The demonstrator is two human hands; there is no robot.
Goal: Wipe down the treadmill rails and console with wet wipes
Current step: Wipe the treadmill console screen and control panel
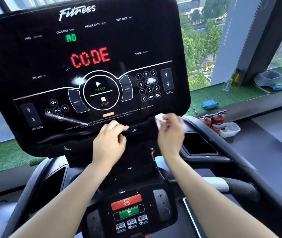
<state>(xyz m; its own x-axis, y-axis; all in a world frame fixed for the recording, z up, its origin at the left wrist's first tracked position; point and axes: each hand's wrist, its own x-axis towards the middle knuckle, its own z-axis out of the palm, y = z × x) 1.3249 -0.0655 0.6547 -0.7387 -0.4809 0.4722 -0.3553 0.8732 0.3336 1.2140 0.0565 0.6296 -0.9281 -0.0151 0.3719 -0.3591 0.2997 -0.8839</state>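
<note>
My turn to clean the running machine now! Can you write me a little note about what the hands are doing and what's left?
Right hand: holds a crumpled white wet wipe at the console's lower right edge.
Left hand: fingers curled on the console's bottom ledge, no wipe.
Done: can't tell from here which parts are clean.
Left: the console face, the lower control panel and the side rails.

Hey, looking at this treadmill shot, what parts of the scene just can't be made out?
- Wet wipe: blurred by motion and mostly hidden inside the right hand, head view.
- Left hand fingertips: curled out of sight at the console ledge.
- Small warning text under the STOP button: too small to read fully.
- Side rails: cut off by the frame's lower edges.
</note>
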